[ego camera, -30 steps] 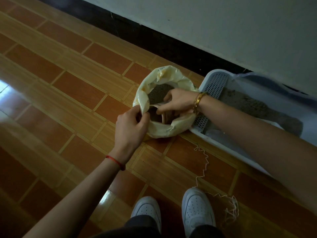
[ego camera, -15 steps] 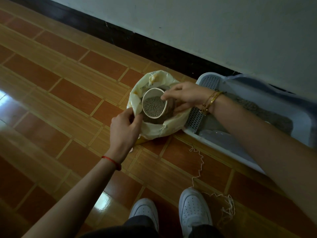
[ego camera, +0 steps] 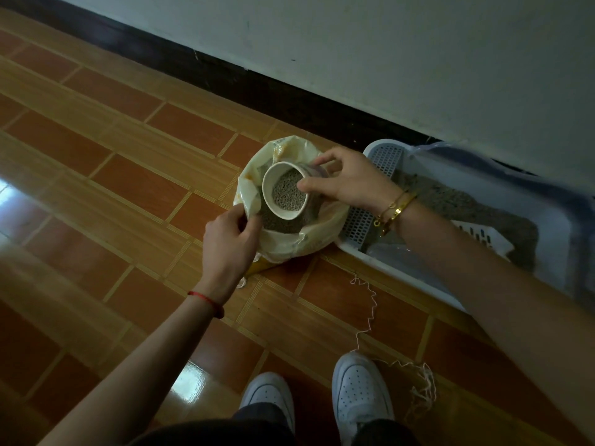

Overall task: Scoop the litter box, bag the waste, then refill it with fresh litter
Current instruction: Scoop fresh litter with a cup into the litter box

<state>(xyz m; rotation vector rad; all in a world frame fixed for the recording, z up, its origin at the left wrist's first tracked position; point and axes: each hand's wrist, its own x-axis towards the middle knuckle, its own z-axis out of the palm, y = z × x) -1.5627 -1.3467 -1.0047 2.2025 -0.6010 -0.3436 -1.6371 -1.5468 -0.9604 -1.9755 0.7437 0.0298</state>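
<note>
Head view: we see a cup of fresh litter held in the mouth of the open bag.

The right hand (ego camera: 349, 185) grips the white cup (ego camera: 273, 201), thumb hooked over its rim and fingers curled round its far side. The cup tilts toward us, filled with grey litter (ego camera: 288, 193). The left hand (ego camera: 229, 241) pinches the near left edge of the cream bag (ego camera: 325, 233), holding it open. The bag stands on the tiled floor (ego camera: 135, 188), touching the left end of the litter box (ego camera: 383, 156), which lies along the wall with some grey litter spread inside. A loose white string (ego camera: 370, 304) trails on the floor near two white shoes (ego camera: 359, 391).
</note>
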